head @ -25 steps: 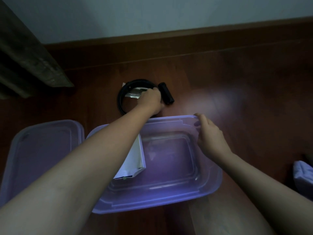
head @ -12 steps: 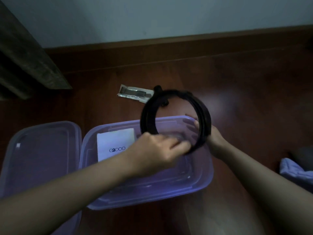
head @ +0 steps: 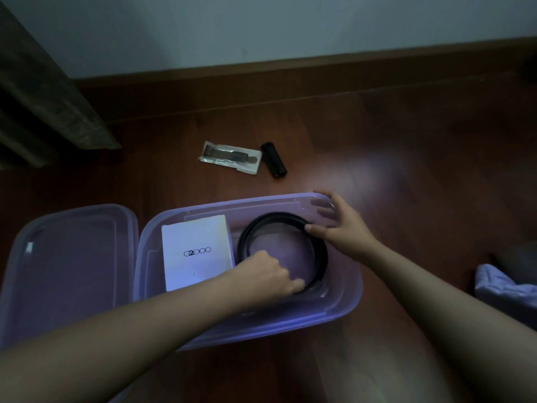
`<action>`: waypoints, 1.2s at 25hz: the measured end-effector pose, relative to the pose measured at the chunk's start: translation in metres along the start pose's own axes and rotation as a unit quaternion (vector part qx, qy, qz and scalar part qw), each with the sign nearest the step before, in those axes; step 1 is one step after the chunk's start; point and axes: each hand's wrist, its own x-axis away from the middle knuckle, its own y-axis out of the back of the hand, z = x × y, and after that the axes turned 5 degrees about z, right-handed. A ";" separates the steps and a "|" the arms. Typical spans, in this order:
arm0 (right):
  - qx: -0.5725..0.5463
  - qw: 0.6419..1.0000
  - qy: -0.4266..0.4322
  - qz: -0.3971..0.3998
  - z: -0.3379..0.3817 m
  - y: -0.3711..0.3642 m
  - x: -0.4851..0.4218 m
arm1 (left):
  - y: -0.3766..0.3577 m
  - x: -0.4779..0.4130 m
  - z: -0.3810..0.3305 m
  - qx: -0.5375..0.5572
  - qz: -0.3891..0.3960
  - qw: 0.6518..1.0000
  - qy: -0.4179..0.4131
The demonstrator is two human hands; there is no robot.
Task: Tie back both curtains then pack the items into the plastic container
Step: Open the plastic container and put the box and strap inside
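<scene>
Nearby, packet point(head: 229, 157) and black cylinder point(head: 273, 159) at twelve o'clock of container point(head: 348, 303), lid point(head: 72, 257) at nine, left grip point(head: 267, 274) pinching coiled belt point(head: 321, 257), right grip point(head: 343, 231) spread.

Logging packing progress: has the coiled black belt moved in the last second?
Yes. The coiled black belt went from the floor by the clear packet into the translucent purple container.

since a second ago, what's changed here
The left hand lifted the coiled belt off the floor and set it down in the container, right of the white box; it grips the near edge. The right hand shifted from the rim to touch the belt's far right side. The packet, black cylinder and lid stayed put.
</scene>
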 end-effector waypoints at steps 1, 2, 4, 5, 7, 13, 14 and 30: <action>0.024 1.000 0.003 0.000 -0.001 0.000 -0.001 | -0.008 -0.003 0.001 0.010 -0.002 1.000 -0.006; 0.036 0.999 0.002 -0.004 -0.001 0.000 -0.002 | -0.010 -0.003 0.000 0.013 -0.014 1.000 -0.009; 0.044 0.999 0.005 -0.013 -0.003 -0.002 -0.003 | -0.008 -0.003 0.000 -0.004 -0.024 0.999 -0.022; 0.045 0.999 0.007 -0.014 -0.004 -0.002 -0.003 | -0.006 -0.004 0.000 -0.003 -0.002 1.000 -0.023; 0.040 0.999 0.011 -0.013 -0.004 -0.002 -0.003 | 0.009 -0.002 0.008 0.047 -0.010 0.998 -0.026; 0.045 0.999 0.020 -0.018 -0.005 -0.002 -0.003 | 0.042 -0.019 0.086 0.248 -0.363 0.889 0.129; 0.046 0.999 0.021 -0.016 -0.005 -0.002 -0.003 | 0.046 -0.034 0.105 0.260 -0.335 0.885 0.191; 0.058 0.998 0.028 -0.018 -0.006 -0.002 -0.001 | 0.034 -0.022 0.139 0.044 -0.368 0.926 0.069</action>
